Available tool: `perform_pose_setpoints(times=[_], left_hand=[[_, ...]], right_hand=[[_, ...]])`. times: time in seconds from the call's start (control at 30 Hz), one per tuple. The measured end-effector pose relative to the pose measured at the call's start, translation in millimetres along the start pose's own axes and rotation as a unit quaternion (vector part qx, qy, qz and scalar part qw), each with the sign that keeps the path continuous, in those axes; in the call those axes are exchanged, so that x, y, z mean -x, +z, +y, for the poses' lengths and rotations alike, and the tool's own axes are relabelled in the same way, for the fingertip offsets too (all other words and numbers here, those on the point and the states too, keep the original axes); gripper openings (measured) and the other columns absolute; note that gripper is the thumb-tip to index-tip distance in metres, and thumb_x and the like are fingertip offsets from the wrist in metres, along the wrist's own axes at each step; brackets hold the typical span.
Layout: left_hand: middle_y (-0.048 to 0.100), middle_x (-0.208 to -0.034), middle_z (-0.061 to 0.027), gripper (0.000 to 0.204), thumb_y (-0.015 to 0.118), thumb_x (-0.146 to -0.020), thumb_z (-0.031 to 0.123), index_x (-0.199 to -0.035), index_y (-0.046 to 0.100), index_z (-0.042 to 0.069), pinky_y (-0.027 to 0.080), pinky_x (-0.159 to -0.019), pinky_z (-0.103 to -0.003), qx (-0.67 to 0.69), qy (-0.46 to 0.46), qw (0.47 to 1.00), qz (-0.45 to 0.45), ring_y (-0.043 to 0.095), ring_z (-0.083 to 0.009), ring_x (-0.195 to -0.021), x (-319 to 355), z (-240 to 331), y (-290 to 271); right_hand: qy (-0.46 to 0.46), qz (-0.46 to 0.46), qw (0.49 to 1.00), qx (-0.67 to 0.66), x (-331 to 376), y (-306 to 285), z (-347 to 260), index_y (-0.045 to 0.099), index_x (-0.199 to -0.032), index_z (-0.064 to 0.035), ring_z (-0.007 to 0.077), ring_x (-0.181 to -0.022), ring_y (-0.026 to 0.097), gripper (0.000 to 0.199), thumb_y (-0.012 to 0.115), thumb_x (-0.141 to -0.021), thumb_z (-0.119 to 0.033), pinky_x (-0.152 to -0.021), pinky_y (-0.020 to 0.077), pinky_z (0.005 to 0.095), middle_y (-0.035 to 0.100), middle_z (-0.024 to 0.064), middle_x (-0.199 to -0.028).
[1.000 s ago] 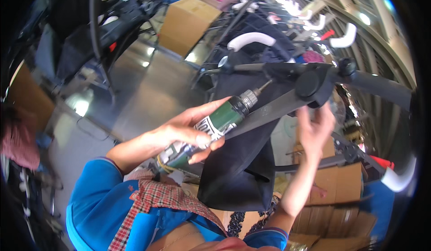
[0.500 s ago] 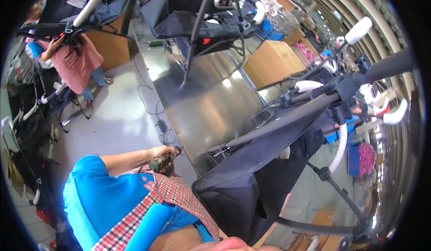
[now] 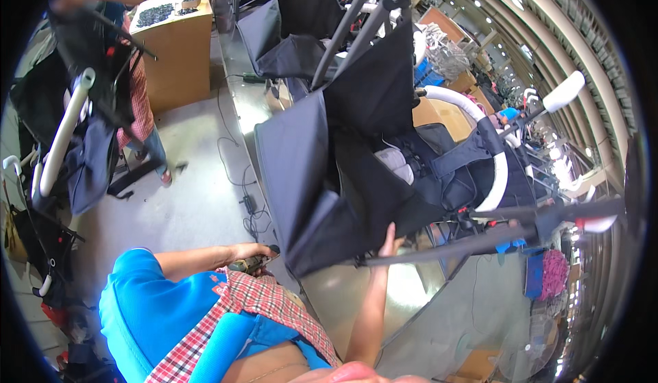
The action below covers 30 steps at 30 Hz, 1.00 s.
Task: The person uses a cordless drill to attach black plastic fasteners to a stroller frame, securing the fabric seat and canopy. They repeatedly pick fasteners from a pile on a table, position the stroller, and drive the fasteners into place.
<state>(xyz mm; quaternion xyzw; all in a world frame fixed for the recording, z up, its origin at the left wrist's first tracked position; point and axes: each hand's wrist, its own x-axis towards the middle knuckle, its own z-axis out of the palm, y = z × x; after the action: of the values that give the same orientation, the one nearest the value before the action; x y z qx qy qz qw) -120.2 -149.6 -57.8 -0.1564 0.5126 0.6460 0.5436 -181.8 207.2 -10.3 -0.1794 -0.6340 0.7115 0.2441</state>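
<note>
My left hand (image 3: 252, 251) is closed around a green power screwdriver (image 3: 244, 266), held low against the plaid apron. Its front end points toward the metal-topped bench. My right hand (image 3: 389, 244) reaches up to a black baby stroller (image 3: 356, 170) and grips a dark frame tube (image 3: 445, 251) at its near side; some of the fingers are hidden. The stroller stands tilted on the bench, its dark fabric panels spread out. A white padded bar (image 3: 499, 170) curves round its seat on the right.
A cable (image 3: 247, 208) runs along the floor beside the bench. At the left, a person handles another stroller (image 3: 75, 122). Behind them stands a brown table (image 3: 175, 64) with small black parts. More strollers (image 3: 291, 33) and boxes (image 3: 445, 116) stand farther back.
The stroller has swung up and left, and its seat and white bar now show. My right hand has come into view on its frame. The left hand has barely moved. The other person's stroller has shifted.
</note>
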Motion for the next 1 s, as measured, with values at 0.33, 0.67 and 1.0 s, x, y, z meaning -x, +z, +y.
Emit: perform_pose_setpoints(times=[0.33,0.67,1.0], left_hand=[[0.058,-0.078,-0.008,0.069,0.067,-0.087,0.028,-0.144,0.031,0.011,0.051,-0.05,-0.03,-0.068,0.061,0.994,-0.063,0.06,-0.0152,-0.057,11,32,17],[0.059,-0.102,-0.0063,0.072,0.067,-0.087,0.034,-0.146,0.034,0.008,0.045,-0.075,-0.027,-0.336,0.026,0.917,-0.214,0.057,-0.0127,-0.085,-44,56,83],[0.056,-0.088,-0.0046,0.052,0.068,-0.087,0.027,-0.132,0.048,0.008,0.048,-0.071,-0.027,-0.225,-0.022,0.974,-0.03,0.06,-0.0154,-0.081,-83,66,125]], right_hand=[[0.022,-0.175,0.981,-0.078,-40,100,35,0.04,-0.131,0.0084,0.0186,-0.117,0.04,0.072,0.064,-0.09,-0.045,-0.103,0.0322,0.0316,0.045,0.0129,-0.127],[-0.035,-0.104,0.957,0.267,-42,-31,74,0.045,-0.135,0.0072,0.0366,-0.135,0.038,0.083,0.06,-0.086,-0.058,-0.112,0.0295,0.0418,0.044,0.028,-0.139],[-0.191,0.286,0.855,0.388,-280,-277,17,0.054,-0.123,0.0079,0.0407,-0.115,0.054,0.077,0.056,-0.087,-0.06,-0.099,0.0411,0.0434,0.056,0.0284,-0.122]])
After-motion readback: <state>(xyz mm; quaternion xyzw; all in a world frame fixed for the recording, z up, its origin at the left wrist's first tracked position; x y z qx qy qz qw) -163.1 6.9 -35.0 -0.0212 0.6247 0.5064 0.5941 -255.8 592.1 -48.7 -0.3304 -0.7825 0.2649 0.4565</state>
